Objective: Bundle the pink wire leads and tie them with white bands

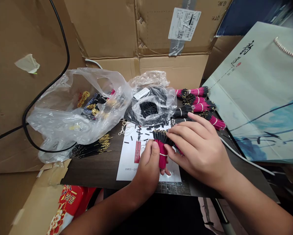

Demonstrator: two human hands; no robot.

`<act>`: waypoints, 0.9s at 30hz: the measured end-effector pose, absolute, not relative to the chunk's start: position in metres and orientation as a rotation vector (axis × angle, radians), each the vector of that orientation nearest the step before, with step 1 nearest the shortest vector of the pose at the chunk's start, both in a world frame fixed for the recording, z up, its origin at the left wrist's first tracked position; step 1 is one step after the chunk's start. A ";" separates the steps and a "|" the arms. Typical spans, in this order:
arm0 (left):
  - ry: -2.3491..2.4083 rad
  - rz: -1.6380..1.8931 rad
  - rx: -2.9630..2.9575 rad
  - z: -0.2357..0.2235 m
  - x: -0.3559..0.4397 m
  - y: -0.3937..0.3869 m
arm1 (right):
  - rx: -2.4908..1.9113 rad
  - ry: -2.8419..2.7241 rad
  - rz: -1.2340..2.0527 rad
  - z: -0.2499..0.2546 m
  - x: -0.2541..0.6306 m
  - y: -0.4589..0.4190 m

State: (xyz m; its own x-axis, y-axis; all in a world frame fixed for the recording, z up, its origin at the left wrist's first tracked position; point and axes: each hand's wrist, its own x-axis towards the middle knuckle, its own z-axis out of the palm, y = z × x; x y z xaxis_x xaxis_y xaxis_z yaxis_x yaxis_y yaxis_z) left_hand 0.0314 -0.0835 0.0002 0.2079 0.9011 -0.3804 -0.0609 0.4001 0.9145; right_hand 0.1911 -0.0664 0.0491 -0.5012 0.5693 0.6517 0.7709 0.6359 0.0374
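My left hand [148, 161] is wrapped round a banded bundle of pink-and-black wires [163, 156]. The bundle stands nearly upright, its black, gold-tipped ends at the top and a pale band round the pink part. My right hand [197, 147] is curled at the bundle's upper right side, with index fingertip and thumb close against it. Black and pink wire shows between its thumb and fingers; the palm hides the rest. Under both hands lies a white printed sheet [126, 163], with short black tubes [142, 134] scattered along its far part.
Behind the sheet, an open plastic bag [148, 109] holds many black tubes. More banded wire bundles [201, 106] lie at right. Loose black wires [94, 147] lie beside a clear bag [82, 130] at left. A black cable [68, 55] hangs at left; a paper bag [264, 91] stands right.
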 end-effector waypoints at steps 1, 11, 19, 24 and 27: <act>1.159 0.825 0.927 0.000 0.031 -0.084 | -1.022 -2.252 -0.447 0.049 0.191 -0.066; 0.927 0.829 1.010 -0.001 0.021 -0.079 | -1.013 -2.010 0.035 0.040 0.202 -0.065; 0.577 0.758 0.810 -0.001 0.019 -0.077 | -0.903 -2.046 0.204 0.024 0.206 -0.069; 0.509 0.736 0.668 -0.004 0.021 -0.073 | -0.889 -1.997 0.022 0.015 0.206 -0.067; 0.472 0.677 0.703 -0.010 0.021 -0.068 | -0.892 -1.981 0.076 0.009 0.207 -0.066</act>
State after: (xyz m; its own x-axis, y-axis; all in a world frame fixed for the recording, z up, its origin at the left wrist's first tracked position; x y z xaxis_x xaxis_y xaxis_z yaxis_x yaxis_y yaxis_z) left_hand 0.0211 -0.0684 -0.0097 0.6919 0.7019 -0.1691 -0.4015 0.5687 0.7179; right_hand 0.2070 -0.0658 0.0090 -0.3030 0.6149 0.7281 0.5573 0.7340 -0.3880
